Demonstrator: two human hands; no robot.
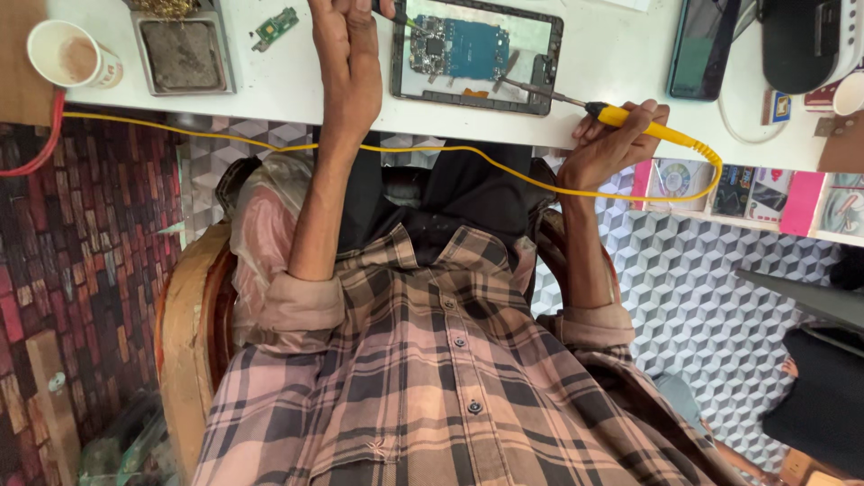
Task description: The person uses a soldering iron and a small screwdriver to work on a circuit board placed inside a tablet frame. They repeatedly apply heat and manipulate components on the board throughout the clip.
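An opened tablet (pixel 540 54) lies on the white table (pixel 612 54), its blue circuit board (pixel 463 47) exposed. My right hand (pixel 607 144) grips a yellow-handled soldering iron (pixel 648 128) at the table's front edge. The iron's metal tip reaches the lower right part of the tablet. My left hand (pixel 346 54) rests at the tablet's left edge and pinches a thin tool (pixel 403 18) pointed at the board's top left corner. The iron's yellow cable (pixel 270 142) runs across my lap to the left.
A paper cup (pixel 67 54), a metal tray with a sponge (pixel 184 54) and a small green circuit board (pixel 274 27) sit left of the tablet. A dark phone (pixel 702 45) and a white device (pixel 810 36) lie to the right. I sit in a wooden chair (pixel 184 333).
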